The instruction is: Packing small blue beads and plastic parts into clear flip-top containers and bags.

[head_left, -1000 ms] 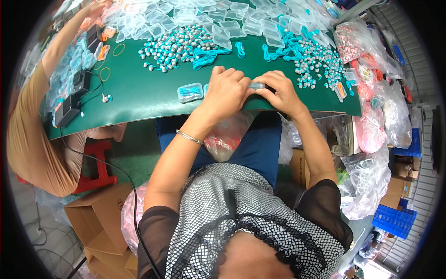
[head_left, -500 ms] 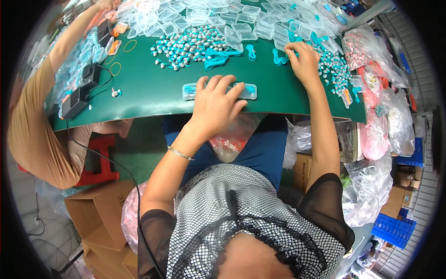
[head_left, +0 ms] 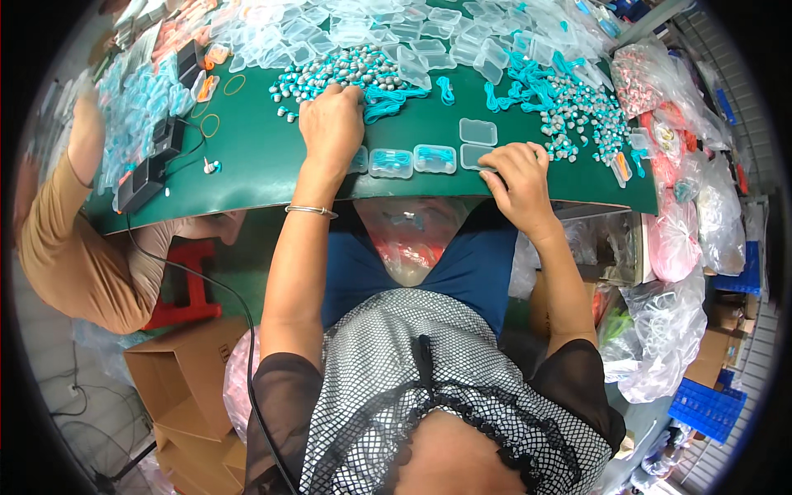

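The left hand (head_left: pixel 332 124) reaches to the far middle of the green bench mat (head_left: pixel 247 165), fingers curled over a heap of small teal-and-silver earbuds (head_left: pixel 346 70); whether it grips one I cannot tell. The right hand (head_left: pixel 518 177) presses flat on a clear plastic case (head_left: pixel 477 157) at the near edge, ending a row of filled clear cases (head_left: pixel 412 159). This looks like filling cases: next, one coiled earbud must be brought to the case. Empty clear cases (head_left: pixel 371 25) crowd the far edge; bulging plastic bags (head_left: pixel 693 214) hang right, cardboard boxes (head_left: pixel 177 388) sit below.
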A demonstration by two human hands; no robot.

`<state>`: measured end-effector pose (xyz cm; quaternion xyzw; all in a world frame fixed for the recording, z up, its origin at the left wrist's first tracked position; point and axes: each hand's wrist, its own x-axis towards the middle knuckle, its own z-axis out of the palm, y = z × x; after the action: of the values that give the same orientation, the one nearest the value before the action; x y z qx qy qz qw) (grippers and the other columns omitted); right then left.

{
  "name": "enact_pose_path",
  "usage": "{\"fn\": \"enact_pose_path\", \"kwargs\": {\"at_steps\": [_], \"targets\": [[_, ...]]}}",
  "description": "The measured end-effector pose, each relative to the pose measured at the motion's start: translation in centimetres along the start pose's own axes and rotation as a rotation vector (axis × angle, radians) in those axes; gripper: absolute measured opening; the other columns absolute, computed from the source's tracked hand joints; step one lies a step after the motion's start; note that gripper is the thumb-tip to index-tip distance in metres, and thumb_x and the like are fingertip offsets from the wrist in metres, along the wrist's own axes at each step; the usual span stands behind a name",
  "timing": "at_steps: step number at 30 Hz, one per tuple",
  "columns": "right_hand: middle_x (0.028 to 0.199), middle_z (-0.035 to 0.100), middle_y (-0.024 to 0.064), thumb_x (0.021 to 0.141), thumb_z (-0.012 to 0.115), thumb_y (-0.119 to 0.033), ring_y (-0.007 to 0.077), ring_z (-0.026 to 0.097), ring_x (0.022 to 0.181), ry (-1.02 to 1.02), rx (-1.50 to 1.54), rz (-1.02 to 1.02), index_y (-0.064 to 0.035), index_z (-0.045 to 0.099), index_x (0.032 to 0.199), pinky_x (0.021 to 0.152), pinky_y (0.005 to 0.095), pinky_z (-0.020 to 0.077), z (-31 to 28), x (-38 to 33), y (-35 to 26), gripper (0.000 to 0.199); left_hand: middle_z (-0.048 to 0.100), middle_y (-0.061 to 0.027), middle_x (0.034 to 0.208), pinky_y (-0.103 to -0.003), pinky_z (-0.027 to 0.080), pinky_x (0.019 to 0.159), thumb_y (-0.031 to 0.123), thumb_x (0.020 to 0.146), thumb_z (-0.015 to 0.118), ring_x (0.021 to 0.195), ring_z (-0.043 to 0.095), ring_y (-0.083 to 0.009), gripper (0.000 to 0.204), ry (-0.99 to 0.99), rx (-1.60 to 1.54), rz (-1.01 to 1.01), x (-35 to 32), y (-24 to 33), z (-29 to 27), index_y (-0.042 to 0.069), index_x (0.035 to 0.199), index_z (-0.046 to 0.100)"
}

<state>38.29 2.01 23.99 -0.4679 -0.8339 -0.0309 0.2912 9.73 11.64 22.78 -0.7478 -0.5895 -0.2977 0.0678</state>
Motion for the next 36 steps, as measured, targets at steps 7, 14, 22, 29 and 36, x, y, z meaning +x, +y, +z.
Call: {"fn": "enact_pose_path", "kwargs": {"at_steps": [7,14,22,29,36], "targets": [[0.088,0.066,0.0031,0.082,0.069,-0.012,0.0228,0.061,0.09,0.151,0.05,0.134,-0.0101,0.069,0.087,0.085,0.0381,0.0382,-1.5,-0.4,3.5,0.006,0.065,-0.0074,0.087,-0.045,0.045,0.072,0.016,0.08,0.069,0.082,0.065,-0.0303,0.009,-0.054,-0.068,0.034,0.2,0.0,0.1,0.013,0.089,0.072],[0.085,0.067,0.0015,0.081,0.07,-0.017,0.0211,0.061,0.085,0.17,-0.272,0.392,-0.0147,0.071,0.089,0.085,0.0403,0.0365,-2.4,-0.9,8.5,0.008,0.066,-0.0118,0.086,-0.046,0.046,0.072,0.009,0.081,0.063,0.077,0.064,-0.0354,0.008,-0.101,-0.012,0.119,0.6,0.2,0.2,0.009,0.088,0.068],[0.086,0.066,0.0011,0.079,0.072,-0.02,0.0217,0.06,0.089,0.094,-0.5,0.339,-0.0156,0.073,0.085,0.088,0.0467,0.0334,-1.4,0.5,9.3,0.007,0.067,-0.0114,0.09,-0.042,0.052,0.068,0.008,0.081,0.068,0.077,0.066,-0.0332,0.013,-0.03,-0.231,0.007,0.3,1.1,-1.8,0.009,0.094,0.07],[0.08,0.066,0.0006,0.078,0.072,-0.019,0.0218,0.061,0.086,0.061,-0.469,0.281,-0.0143,0.07,0.081,0.086,0.0444,0.0341,-2.0,1.8,5.7,0.006,0.068,-0.0108,0.085,-0.041,0.052,0.068,0.008,0.078,0.07,0.074,0.066,-0.0306,0.015,-0.173,-0.724,0.087,-1.6,8.6,-2.0,0.007,0.093,0.068],[0.083,0.063,-0.0012,0.076,0.073,-0.01,0.0193,0.06,0.086,0.059,-0.046,0.078,-0.0136,0.065,0.083,0.091,0.0437,0.0349,-0.5,0.8,0.2,0.011,0.066,-0.0092,0.084,-0.041,0.051,0.069,0.009,0.075,0.074,0.078,0.064,-0.0298,0.015,-0.272,-0.537,0.233,-2.6,11.5,0.5,0.007,0.09,0.071]]}}
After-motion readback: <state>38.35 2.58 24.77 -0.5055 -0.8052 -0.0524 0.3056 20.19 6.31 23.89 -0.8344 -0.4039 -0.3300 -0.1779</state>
